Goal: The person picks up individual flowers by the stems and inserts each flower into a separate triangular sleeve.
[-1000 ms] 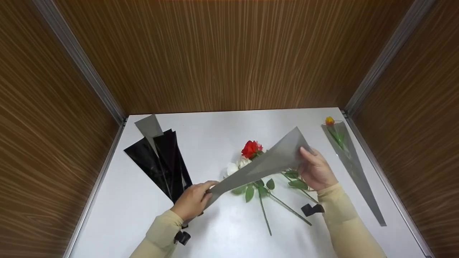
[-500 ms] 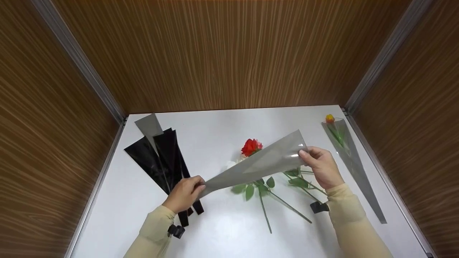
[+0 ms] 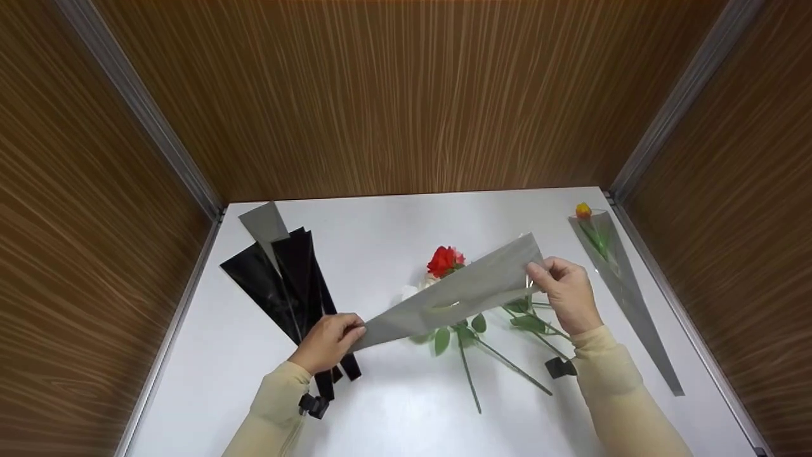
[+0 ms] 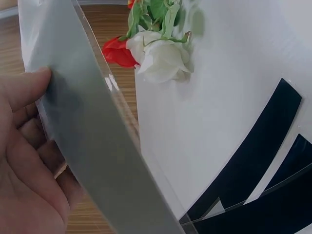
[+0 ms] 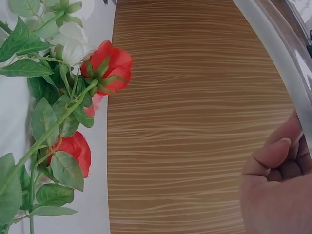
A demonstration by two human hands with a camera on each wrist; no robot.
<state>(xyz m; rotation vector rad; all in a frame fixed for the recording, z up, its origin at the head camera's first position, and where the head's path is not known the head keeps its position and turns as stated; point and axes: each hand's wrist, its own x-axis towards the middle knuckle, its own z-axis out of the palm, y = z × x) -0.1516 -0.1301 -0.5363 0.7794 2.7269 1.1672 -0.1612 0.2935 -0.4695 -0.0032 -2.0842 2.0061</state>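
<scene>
A person's left hand pinches the narrow end of a gray film cone between thumb and fingers, while the right hand pinches its wide end the same way. The cone is smooth, thin plastic, a long tapering triangle, matte gray with a clear, glossy layer catching light along it. It is held raised and slanting over the middle of the white table, its wide end toward the right edge.

Beneath it, partly covered, artificial-looking flowers lie on the tabletop: a ruffled red bloom, soft-petalled white blooms, serrated green leaves and slim stems pointing toward the near edge. The right wrist view shows a second red bloom among the leaves.

Near the left edge, glossy black sleeves fan out in overlapping wedges, wide ends toward the far left corner; a gray sleeve sticks out beyond them.

Along the right edge lies a translucent gray wrapper, wide end near the far right corner. Inside is a tulip, its yellow-orange head showing at the mouth and its green leaves visible through the film.

Brown wood-grain panels with fine streaks surround the table.
</scene>
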